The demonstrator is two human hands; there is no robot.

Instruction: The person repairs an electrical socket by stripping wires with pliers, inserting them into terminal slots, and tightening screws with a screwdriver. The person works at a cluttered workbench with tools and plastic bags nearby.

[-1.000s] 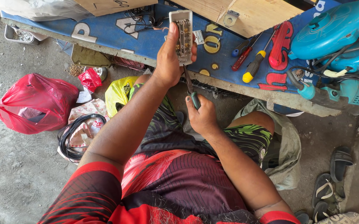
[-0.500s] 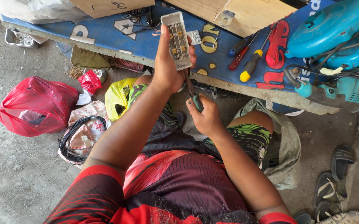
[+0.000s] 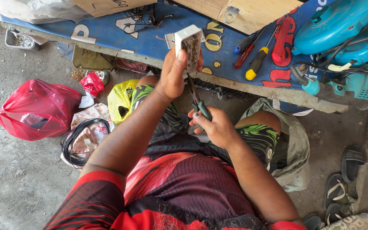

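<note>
My left hand is raised and grips a white rectangular electrical part with rows of metal contacts on its open face. Below it, my right hand holds green-handled pliers, whose jaws point up toward the bottom edge of the part. Both hands are over my lap, just in front of a low blue bench.
Screwdrivers and turquoise power tools lie on the bench at the right. A red plastic bag, a yellow bag and a black cable coil sit on the concrete floor to the left. Sandals lie at the right.
My left hand has turned the white part, so it now shows a shorter, more end-on face. The right hand with the pliers has stayed just below it.
</note>
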